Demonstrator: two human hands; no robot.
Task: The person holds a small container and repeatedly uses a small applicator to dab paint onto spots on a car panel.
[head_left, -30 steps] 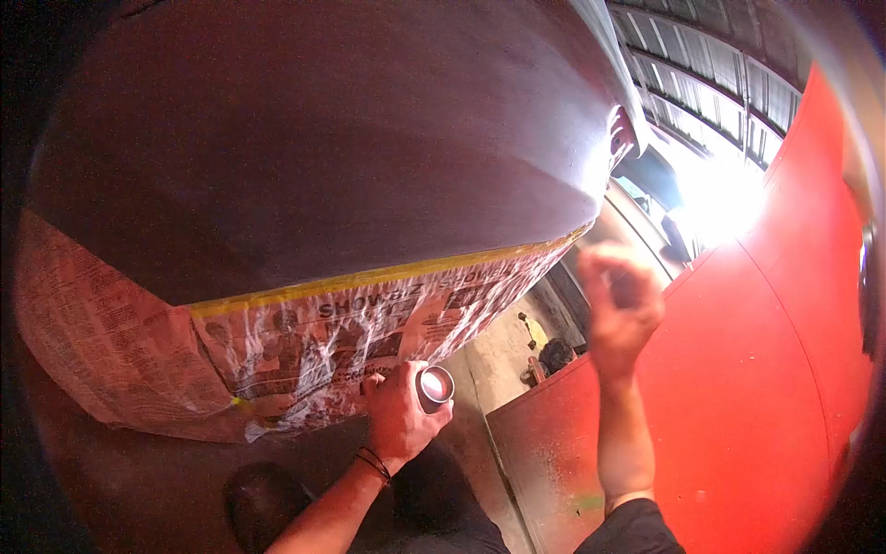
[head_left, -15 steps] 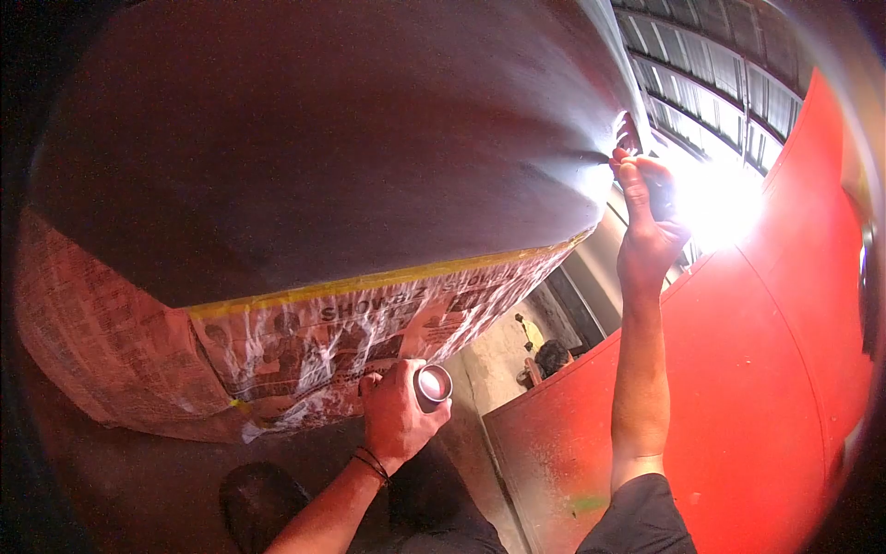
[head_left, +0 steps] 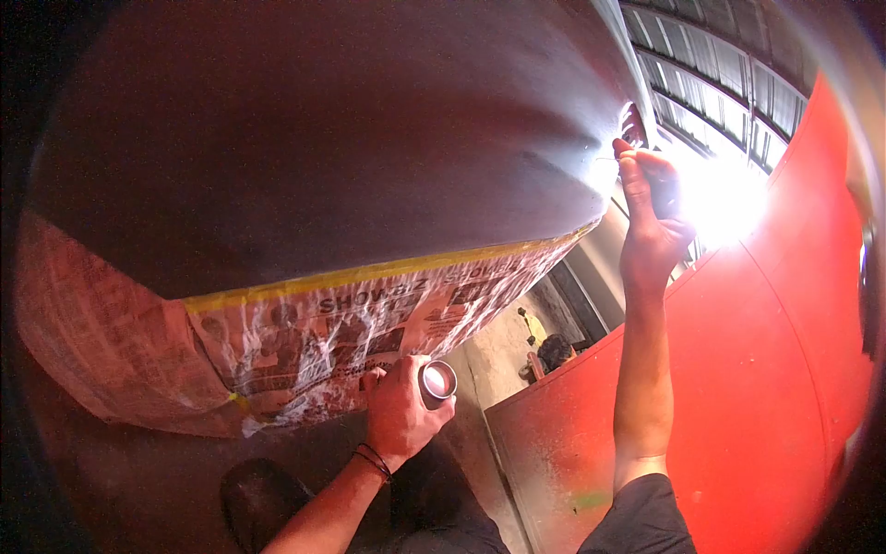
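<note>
Bright light glares beside the dark panel

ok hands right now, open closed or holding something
Left hand: closed around a round can.
Right hand: closed in a pinch near the dark panel; can't tell if it holds anything.

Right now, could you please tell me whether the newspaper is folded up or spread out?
Spread out: the newspaper hangs as a broad sheet below the yellow tape, its printed headline and pictures showing.
</note>
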